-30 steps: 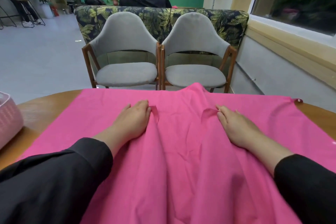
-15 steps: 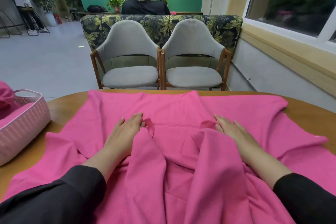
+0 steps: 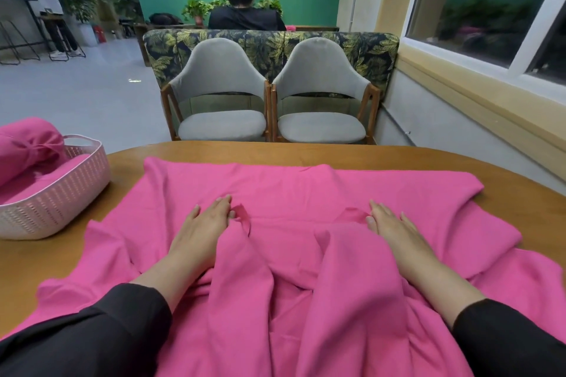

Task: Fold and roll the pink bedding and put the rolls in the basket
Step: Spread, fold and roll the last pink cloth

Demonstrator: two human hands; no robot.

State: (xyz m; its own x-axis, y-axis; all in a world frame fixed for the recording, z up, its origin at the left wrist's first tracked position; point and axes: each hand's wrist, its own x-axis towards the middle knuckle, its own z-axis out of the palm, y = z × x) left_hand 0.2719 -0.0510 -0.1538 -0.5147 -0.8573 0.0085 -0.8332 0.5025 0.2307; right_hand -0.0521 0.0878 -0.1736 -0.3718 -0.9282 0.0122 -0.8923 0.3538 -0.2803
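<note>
The pink bedding (image 3: 300, 190) lies spread and rumpled over the wooden table (image 3: 275, 151), with deep folds bunched toward me between my arms. My left hand (image 3: 203, 225) lies palm down on it, fingers fairly straight, and pinches a small loop of cloth at the thumb side. My right hand (image 3: 390, 225) mirrors it, pinching another small fold. A pale pink woven basket (image 3: 58, 202) stands at the table's left edge. A pink roll (image 3: 27, 144) lies in the basket.
Two grey chairs (image 3: 220, 95) stand just beyond the table's far edge, backed by a leaf-print sofa (image 3: 269, 46) where a person sits facing away. A wall with a window ledge (image 3: 477, 101) runs along the right. Bare table shows left and right of the bedding.
Both hands have drawn the bedding toward me. Its far edge has come up onto the table and the cloth has bunched between my arms. The basket has come into view.
</note>
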